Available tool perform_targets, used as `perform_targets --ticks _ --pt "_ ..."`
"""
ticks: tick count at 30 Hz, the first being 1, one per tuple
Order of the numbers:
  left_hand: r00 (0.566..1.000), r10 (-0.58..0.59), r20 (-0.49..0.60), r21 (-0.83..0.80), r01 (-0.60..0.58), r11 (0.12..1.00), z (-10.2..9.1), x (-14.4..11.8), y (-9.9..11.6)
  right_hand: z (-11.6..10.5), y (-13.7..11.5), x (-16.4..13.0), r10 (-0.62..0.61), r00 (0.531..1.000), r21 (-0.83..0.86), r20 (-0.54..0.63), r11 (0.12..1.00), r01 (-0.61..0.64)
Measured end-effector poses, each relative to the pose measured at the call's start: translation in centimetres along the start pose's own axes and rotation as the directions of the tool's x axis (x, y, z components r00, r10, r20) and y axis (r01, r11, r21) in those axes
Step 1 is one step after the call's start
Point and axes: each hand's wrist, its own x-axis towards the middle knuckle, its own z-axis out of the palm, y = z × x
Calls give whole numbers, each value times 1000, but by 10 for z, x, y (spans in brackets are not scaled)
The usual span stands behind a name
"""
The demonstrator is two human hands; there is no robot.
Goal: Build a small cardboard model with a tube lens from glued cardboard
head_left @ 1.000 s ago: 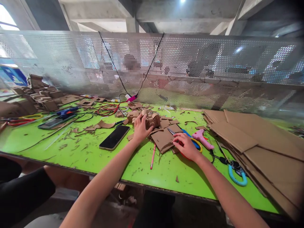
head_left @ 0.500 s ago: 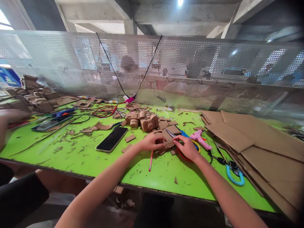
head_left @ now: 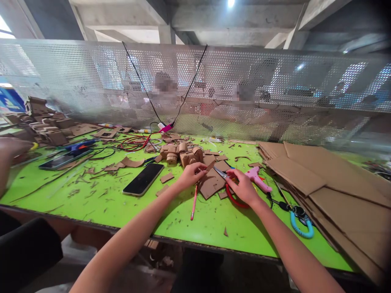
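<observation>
My left hand [head_left: 192, 175] pinches a small piece of cardboard [head_left: 210, 166] between thumb and fingertips, tilted up off the table. Closed around a pair of scissors [head_left: 220, 173], my right hand [head_left: 242, 187] points the metal blades toward that piece. A red loop [head_left: 236, 200] shows beneath the right hand; I cannot tell whether it is the scissors' handle. Below both hands a flat cardboard piece [head_left: 210, 185] lies on the green table [head_left: 183, 228]. A pink pencil [head_left: 194, 203] lies just under my left hand. Cardboard camera models [head_left: 183, 152] stand right behind it.
A phone [head_left: 143, 179] lies to the left, a pink glue gun [head_left: 258, 179] to the right. Cardboard sheets [head_left: 336, 195] are stacked at the right edge, near a turquoise coil [head_left: 301, 228]. Scraps litter the table. Another person's hand [head_left: 14, 150] is at far left.
My left hand has lifted a small cardboard piece, uncovering the flat piece beneath. The right hand has shifted slightly, with the scissors still in it. The other person's hand at far left has moved.
</observation>
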Motion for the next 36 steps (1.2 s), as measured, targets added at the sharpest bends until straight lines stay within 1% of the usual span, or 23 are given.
perform_targets --ticks 6,12,13,15,17,19,21,24,25,26,28,29,30,32,34,36 --pt "1000 -25 18 -55 26 998 2 -2 1 -1 -4 -2 -1 999 -73 42 997 4" --pt "997 -76 2 -135 76 988 1 -2 5 -3 -8 -2 -12 998 -159 70 987 23" --pt "996 -92 -10 -156 89 984 1 -1 5 -3 -9 -2 -12 997 -168 73 986 24" --pt "988 -135 -74 -230 115 966 -1 1 5 -4 -9 -2 -12 997 -188 80 982 27" --pt "971 -181 -157 -308 126 943 -4 4 3 -5 -10 -3 -18 995 -224 101 974 40" --pt "955 -212 -209 -351 129 927 -8 6 0 -6 -10 -3 -36 989 -276 141 958 74" --pt "950 -221 -220 -355 133 925 -9 7 -2 -6 -9 -4 -58 982 -319 181 941 114" --pt "952 -219 -213 -347 136 928 -8 6 -3 -6 -8 -4 -78 975 -347 209 926 148" --pt "961 -203 -188 -323 135 937 -7 6 -2 -6 -7 -4 -79 974 -352 212 924 151" --pt "973 -172 -156 -260 127 957 -6 5 -1 -6 -7 -4 -78 974 -356 215 922 152" --pt "991 -91 -95 -59 86 995 -5 4 1 -5 -8 -3 -70 973 -366 221 919 149" --pt "996 -54 -77 40 58 998 -5 3 1 -5 -9 -3 -62 973 -369 222 918 143" --pt "997 -27 -66 145 36 989 -6 2 0 -6 -10 -3 -51 974 -371 221 919 132" --pt "999 -19 -45 316 32 948 -7 1 -2 -7 -11 -3 -22 980 -379 197 920 97" --pt "999 -52 5 439 44 897 -9 0 -6 -10 -10 -3 13 990 -399 139 916 44" --pt "994 -91 55 508 51 860 -9 -1 -9 -15 -7 -3 58 994 -426 91 905 -14"
